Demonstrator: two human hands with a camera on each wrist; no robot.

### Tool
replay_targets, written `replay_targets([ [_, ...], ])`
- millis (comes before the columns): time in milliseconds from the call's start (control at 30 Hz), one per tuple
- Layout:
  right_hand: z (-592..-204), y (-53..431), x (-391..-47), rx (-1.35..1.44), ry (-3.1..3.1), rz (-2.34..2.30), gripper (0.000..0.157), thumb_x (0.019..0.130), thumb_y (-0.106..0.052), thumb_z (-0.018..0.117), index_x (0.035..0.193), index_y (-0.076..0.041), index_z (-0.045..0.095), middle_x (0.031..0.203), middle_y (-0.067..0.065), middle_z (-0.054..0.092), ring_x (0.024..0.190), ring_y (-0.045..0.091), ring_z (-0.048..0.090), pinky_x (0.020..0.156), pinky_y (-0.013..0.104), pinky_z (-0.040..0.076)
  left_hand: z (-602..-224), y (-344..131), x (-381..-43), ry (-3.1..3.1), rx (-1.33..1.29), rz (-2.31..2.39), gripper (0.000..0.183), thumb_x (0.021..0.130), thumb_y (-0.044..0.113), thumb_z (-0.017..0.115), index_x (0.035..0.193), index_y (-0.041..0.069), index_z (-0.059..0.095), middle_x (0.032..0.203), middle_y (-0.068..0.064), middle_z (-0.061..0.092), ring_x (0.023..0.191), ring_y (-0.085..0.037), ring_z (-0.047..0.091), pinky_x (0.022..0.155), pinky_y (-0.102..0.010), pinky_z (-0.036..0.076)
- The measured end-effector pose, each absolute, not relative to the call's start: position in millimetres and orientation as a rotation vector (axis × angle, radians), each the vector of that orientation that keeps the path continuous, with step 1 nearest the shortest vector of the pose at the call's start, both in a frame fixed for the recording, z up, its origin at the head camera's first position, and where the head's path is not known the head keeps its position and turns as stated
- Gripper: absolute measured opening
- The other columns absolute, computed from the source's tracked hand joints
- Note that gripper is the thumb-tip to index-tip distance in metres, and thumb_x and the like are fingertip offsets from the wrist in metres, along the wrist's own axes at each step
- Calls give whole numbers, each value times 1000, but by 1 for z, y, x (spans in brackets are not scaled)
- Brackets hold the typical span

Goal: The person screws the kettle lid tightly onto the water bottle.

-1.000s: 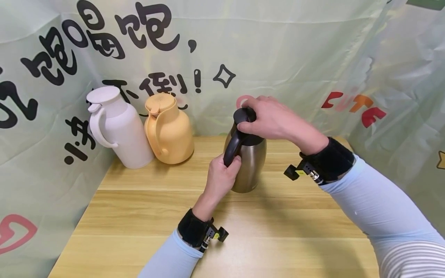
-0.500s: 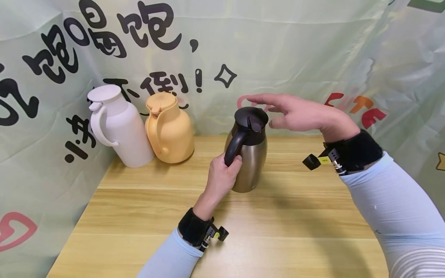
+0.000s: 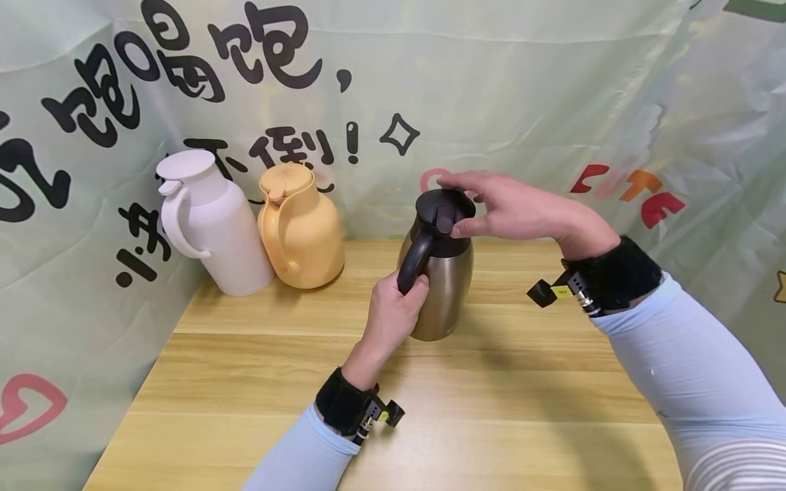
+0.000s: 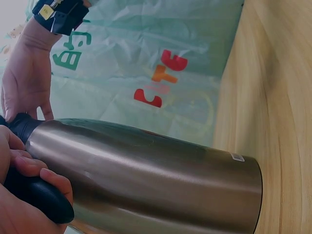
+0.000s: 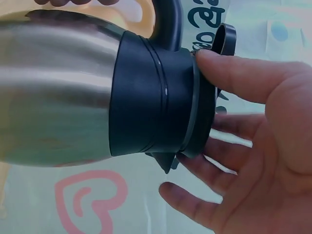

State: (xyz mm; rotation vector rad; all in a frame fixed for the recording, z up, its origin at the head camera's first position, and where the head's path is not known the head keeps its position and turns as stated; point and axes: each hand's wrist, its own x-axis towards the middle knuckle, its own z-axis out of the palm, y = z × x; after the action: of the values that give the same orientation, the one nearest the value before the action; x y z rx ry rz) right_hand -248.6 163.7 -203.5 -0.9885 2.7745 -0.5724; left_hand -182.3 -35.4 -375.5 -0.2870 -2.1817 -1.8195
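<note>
A brushed-steel thermos jug [image 3: 441, 293] with a black neck stands upright on the wooden table. Its black handle [image 3: 415, 259] points toward the person, and the left hand [image 3: 396, 307] grips it, fingers wrapped round in the left wrist view. At the top, the right hand [image 3: 518, 210] has its thumb and fingers spread around the rim of the black lid [image 5: 201, 112]. In the right wrist view the thumb touches one edge of the lid, fingertips lie at the opposite edge, and one finger stands off. A raised lever [image 5: 225, 39] shows on the lid.
Left of the jug, a white thermos jug [image 3: 224, 232] and a yellow thermos jug [image 3: 313, 239] stand side by side at the back of the table [image 3: 245, 382]. A printed cloth [image 3: 522, 88] hangs behind and at both sides.
The right hand came off the lid to the right with fingers extended, then moved back left onto its rim. The lid's lever now shows. The left hand has kept its grip on the handle.
</note>
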Motion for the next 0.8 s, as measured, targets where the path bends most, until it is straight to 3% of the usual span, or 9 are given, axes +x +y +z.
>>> replay_targets([
  [100, -204, 162, -249, -999, 2835, -549, 81, 83, -54, 68, 149, -22, 34, 144, 8, 43, 124, 25, 44, 100, 49, 39, -375, -36, -182, -2181, -287, -1810, 37, 89, 31, 60, 59, 13, 47, 53, 0, 35, 45, -16, 35, 43, -30, 27],
  [233, -206, 160, -250, -1027, 2879, -477, 83, 82, -56, 68, 149, -22, 34, 140, 10, 46, 123, 24, 44, 100, 49, 39, -375, -36, -182, -2184, -294, -1803, 37, 89, 31, 60, 59, 14, 46, 53, 1, 35, 45, -15, 35, 43, -30, 27],
  [433, -206, 155, -252, -1100, 2797, -445, 79, 85, -44, 69, 150, -25, 29, 150, 5, 35, 136, 20, 32, 109, 47, 31, -375, -36, -183, -2178, -291, -1811, 37, 89, 30, 60, 59, 14, 46, 52, 0, 35, 45, -15, 35, 42, -31, 28],
  [567, -205, 152, -252, -1059, 2763, -481, 74, 85, -37, 69, 148, -27, 32, 141, 4, 43, 123, 19, 43, 103, 43, 37, -371, -36, -180, -2175, -290, -1836, 38, 89, 27, 60, 58, 13, 45, 52, 0, 35, 45, -16, 34, 42, -30, 27],
  [667, -205, 151, -254, -1043, 2791, -503, 71, 84, -42, 70, 145, -25, 37, 131, 3, 49, 113, 19, 47, 96, 41, 40, -371, -36, -179, -2177, -294, -1842, 38, 90, 27, 60, 58, 13, 44, 52, 1, 34, 44, -15, 33, 42, -30, 26],
  [800, -208, 150, -256, -1032, 2889, -474, 80, 80, -61, 67, 145, -22, 39, 131, 8, 51, 117, 23, 45, 96, 44, 40, -375, -36, -182, -2186, -299, -1826, 38, 89, 29, 60, 59, 13, 46, 52, 0, 35, 45, -15, 34, 42, -30, 27],
])
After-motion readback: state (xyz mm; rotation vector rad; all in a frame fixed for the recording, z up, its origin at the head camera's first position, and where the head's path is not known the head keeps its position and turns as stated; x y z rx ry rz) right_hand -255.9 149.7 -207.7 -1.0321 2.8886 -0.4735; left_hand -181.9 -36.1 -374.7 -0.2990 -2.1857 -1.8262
